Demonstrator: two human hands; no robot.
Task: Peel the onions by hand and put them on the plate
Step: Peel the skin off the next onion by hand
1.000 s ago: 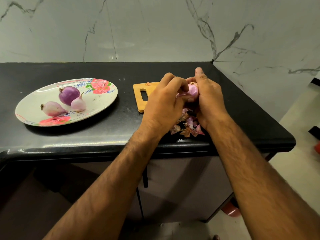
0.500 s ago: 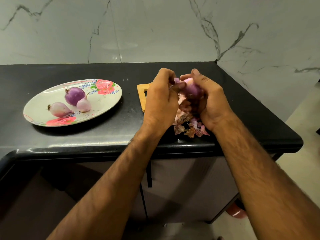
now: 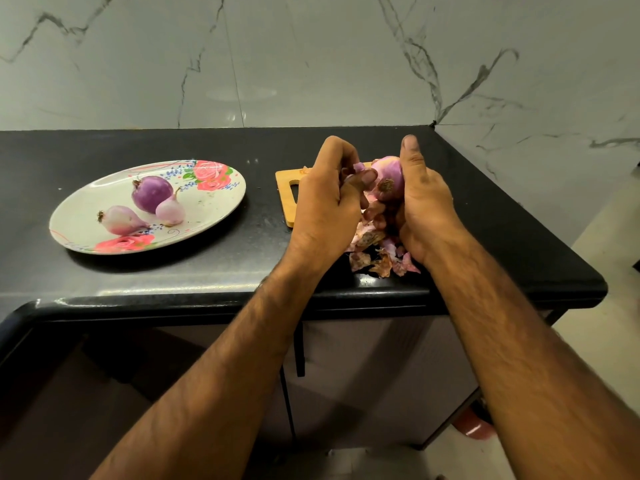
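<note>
Head view: one onion (image 3: 391,174) is held over the single cutting board (image 3: 285,175), gripped by the right hand (image 3: 422,202), thumb upright, while the left hand (image 3: 329,209) has curled fingers pinching a skin scrap (image 3: 358,167). Three peeled onions lie on the one plate (image 3: 214,209): a large purple onion (image 3: 152,194), a small pale onion (image 3: 169,211) and a long pale onion (image 3: 121,220). One peel pile (image 3: 381,261) lies under the hands.

The onion (image 3: 389,176) has turned in the right hand (image 3: 422,202); its root end now faces the camera. The right thumb has straightened upward beside it. The left hand (image 3: 329,199) has drawn slightly away, pinching a peel scrap (image 3: 358,167).
</note>
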